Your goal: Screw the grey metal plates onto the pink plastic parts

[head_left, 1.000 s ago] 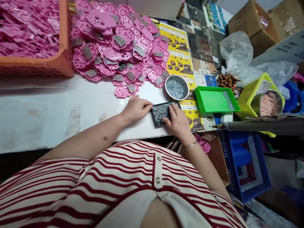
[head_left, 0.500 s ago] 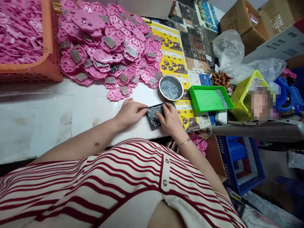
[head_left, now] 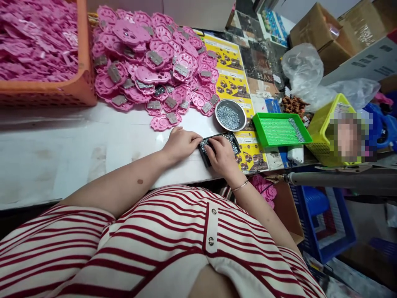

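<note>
A small black tray (head_left: 236,145) of tiny shiny metal pieces lies near the table's front edge. My left hand (head_left: 182,144) is closed on the tray's left rim, thumb and fingertips together. Over the tray is my right hand (head_left: 222,156), its fingers bent down among the pieces; whether they pinch one is hidden. Just behind the tray stands a round metal bowl (head_left: 230,116) of small metal pieces. A green tray (head_left: 263,140) with rows of small pieces sits to the right.
Pink plastic parts with metal plates (head_left: 155,58) are heaped at the back. An orange basket (head_left: 85,78) of pink parts stands at the left. Right of the green tray are a yellow basket (head_left: 316,138), plastic bags (head_left: 302,68) and cardboard boxes (head_left: 313,31).
The view has shifted, so the table's things appear farther right. My right hand has moved toward the left part of the black tray, uncovering its right side.
</note>
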The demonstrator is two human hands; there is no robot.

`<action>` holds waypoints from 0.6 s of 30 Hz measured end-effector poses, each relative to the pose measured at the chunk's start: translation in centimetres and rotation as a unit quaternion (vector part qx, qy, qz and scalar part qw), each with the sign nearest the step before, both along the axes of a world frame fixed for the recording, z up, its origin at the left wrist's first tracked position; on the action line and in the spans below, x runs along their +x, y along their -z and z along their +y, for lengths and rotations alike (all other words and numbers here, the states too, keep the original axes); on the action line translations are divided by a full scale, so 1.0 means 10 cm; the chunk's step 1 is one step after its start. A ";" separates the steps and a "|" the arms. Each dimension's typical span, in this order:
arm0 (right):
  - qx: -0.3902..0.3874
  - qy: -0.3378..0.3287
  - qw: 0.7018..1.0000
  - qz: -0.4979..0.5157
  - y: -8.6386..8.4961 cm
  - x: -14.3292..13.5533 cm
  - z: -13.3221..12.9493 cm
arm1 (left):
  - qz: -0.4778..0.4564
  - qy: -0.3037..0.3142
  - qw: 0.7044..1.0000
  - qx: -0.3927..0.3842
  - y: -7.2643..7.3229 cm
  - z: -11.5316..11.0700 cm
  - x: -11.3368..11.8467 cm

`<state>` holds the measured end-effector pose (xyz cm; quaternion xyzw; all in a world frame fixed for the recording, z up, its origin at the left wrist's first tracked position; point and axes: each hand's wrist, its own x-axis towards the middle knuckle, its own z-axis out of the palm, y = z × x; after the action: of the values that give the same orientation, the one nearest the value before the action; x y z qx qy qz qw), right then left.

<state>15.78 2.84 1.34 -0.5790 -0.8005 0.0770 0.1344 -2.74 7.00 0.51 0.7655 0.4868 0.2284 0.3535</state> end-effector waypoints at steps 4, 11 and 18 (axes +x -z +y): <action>-0.024 -0.091 0.995 -0.020 -0.09 -0.06 -0.08 | -0.006 -0.005 1.000 -0.001 0.01 0.02 0.00; -0.035 -0.172 0.981 -0.083 -0.26 0.29 -0.23 | -0.019 -0.027 0.999 -0.016 -0.02 -0.01 0.03; -0.028 -0.196 0.974 -0.112 -0.18 0.38 -0.22 | -0.021 -0.033 0.999 -0.023 -0.02 -0.03 0.05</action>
<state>19.57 0.65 3.12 -0.4195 -0.9058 0.0587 0.0100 -2.26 6.73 0.69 0.7356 0.5092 0.2447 0.3738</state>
